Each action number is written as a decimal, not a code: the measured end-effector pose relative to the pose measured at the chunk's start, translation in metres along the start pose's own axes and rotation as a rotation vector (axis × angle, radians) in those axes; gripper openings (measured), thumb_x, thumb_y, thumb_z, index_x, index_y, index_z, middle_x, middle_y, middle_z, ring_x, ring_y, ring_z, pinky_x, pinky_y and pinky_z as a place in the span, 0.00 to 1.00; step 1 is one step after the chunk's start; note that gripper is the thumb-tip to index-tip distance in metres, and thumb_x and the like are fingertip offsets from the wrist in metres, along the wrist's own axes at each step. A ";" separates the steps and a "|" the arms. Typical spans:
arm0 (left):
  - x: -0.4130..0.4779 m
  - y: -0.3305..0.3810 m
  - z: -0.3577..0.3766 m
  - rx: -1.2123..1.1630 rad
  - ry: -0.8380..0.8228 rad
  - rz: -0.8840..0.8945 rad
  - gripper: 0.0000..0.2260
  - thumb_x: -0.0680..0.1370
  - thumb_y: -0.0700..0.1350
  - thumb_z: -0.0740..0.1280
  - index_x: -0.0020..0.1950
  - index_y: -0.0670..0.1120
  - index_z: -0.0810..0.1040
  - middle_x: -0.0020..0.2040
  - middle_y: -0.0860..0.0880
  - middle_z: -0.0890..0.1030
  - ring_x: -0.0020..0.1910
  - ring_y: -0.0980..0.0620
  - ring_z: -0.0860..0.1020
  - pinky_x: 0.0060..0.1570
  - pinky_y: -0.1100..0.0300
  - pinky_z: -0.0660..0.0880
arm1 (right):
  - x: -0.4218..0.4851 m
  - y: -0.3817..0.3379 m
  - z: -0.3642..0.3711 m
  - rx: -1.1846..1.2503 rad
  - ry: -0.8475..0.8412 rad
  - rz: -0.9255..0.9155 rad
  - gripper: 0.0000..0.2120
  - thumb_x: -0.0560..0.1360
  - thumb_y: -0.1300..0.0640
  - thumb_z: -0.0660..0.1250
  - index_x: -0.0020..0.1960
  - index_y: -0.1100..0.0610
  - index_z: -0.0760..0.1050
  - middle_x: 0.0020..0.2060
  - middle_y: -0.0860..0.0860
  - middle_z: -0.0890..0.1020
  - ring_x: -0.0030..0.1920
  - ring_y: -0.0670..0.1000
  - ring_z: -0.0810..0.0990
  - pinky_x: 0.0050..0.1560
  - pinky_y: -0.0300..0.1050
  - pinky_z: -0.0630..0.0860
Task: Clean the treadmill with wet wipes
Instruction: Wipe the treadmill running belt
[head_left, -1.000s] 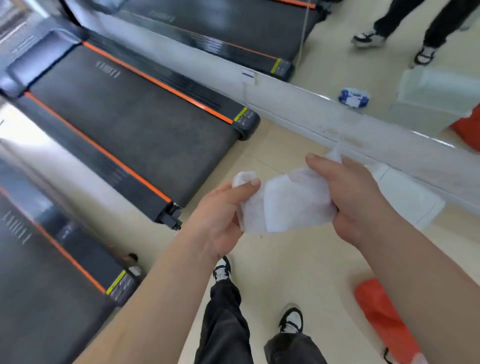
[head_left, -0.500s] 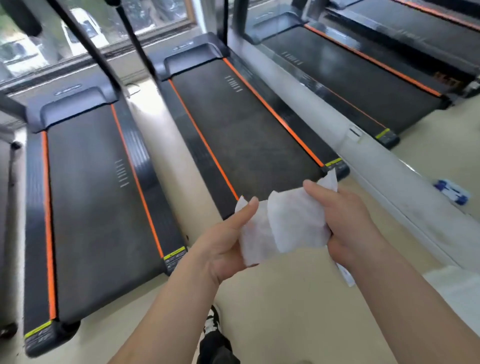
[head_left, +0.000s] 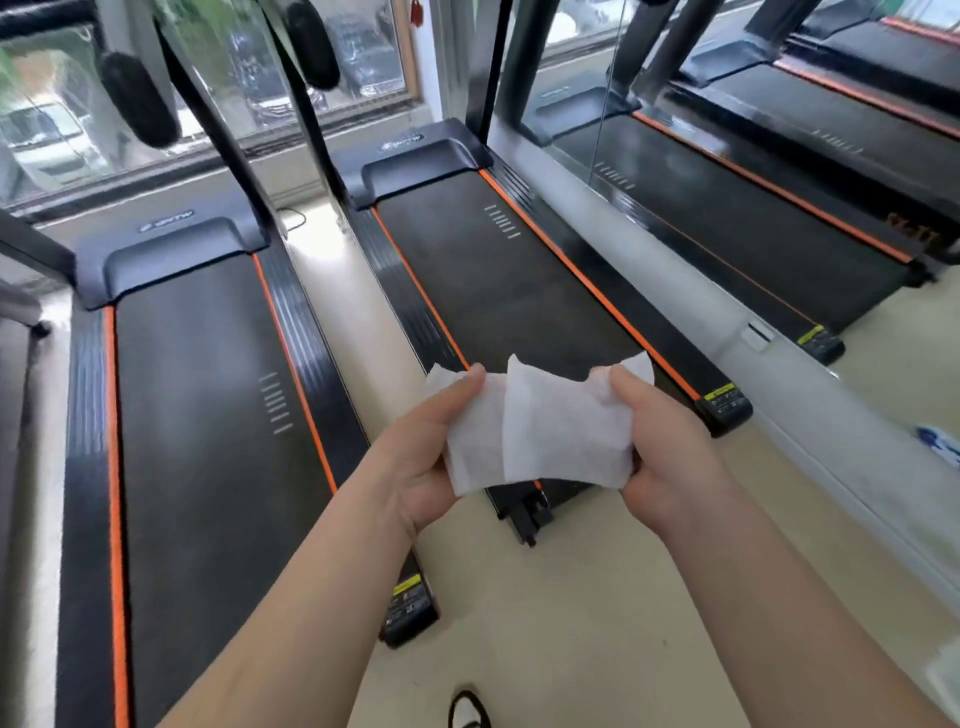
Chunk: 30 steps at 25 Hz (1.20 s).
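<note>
Holding a white wet wipe (head_left: 561, 431) up in the air with both hands, well above the floor (head_left: 571, 623) and not touching any machine. Pinching its upper left corner with the left hand (head_left: 415, 462), thumb lying on the near face and fingers curled behind the sheet. Clamping its right edge with the right hand (head_left: 670, 457), thumb pressing over the bunched top corner and fingers wrapping in below. Keeping the sheet spread between the two hands, partly unfolded, the right layer overlapping the left along an upright fold. Facing the rear end of a treadmill (head_left: 519, 291) straight ahead, black belt running away between orange stripes toward a grey motor cover, the wipe hiding part of that rear end in this view. Standing beside a second treadmill (head_left: 208, 441) of the same kind, just to the left across a strip of pale floor. Looking along a mirror wall (head_left: 753, 197) on the right, reflecting more belts, and toward a window (head_left: 62, 119) beyond the machines with parked vehicles outside. Catching a small, blurred blue and white packet (head_left: 937, 441) at the right edge and a black shoe (head_left: 467, 709) at the bottom edge.
</note>
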<state>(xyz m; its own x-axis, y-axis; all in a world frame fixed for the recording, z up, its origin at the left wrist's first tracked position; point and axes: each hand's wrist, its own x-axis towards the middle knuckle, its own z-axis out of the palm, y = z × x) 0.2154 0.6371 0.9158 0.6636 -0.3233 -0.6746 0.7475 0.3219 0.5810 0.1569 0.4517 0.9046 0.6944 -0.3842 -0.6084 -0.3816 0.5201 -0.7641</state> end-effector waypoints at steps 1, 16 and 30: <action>0.009 0.012 0.002 -0.012 -0.003 0.003 0.11 0.78 0.48 0.75 0.57 0.43 0.84 0.53 0.44 0.88 0.49 0.44 0.87 0.50 0.47 0.82 | 0.007 -0.006 0.005 0.018 0.035 -0.003 0.09 0.77 0.49 0.72 0.53 0.53 0.85 0.47 0.49 0.88 0.46 0.52 0.88 0.53 0.55 0.84; 0.189 0.137 0.066 -0.121 0.105 0.186 0.14 0.83 0.49 0.68 0.66 0.43 0.79 0.59 0.45 0.86 0.57 0.43 0.85 0.61 0.43 0.79 | 0.213 -0.130 0.054 -0.041 0.142 0.052 0.18 0.80 0.39 0.66 0.62 0.50 0.77 0.53 0.49 0.85 0.53 0.54 0.84 0.61 0.55 0.80; 0.389 0.230 0.089 0.293 0.066 0.143 0.22 0.84 0.51 0.65 0.69 0.35 0.73 0.48 0.45 0.83 0.45 0.47 0.84 0.44 0.55 0.81 | 0.338 -0.179 0.119 -0.036 0.419 -0.020 0.25 0.82 0.42 0.61 0.64 0.63 0.75 0.62 0.65 0.80 0.61 0.68 0.79 0.59 0.63 0.78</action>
<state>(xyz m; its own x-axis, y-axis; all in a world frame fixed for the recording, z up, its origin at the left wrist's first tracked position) 0.6485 0.5060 0.8276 0.7661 -0.2315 -0.5995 0.6301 0.0867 0.7717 0.5321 0.3194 0.8612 0.3964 -0.6752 -0.6220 -0.3969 0.4849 -0.7793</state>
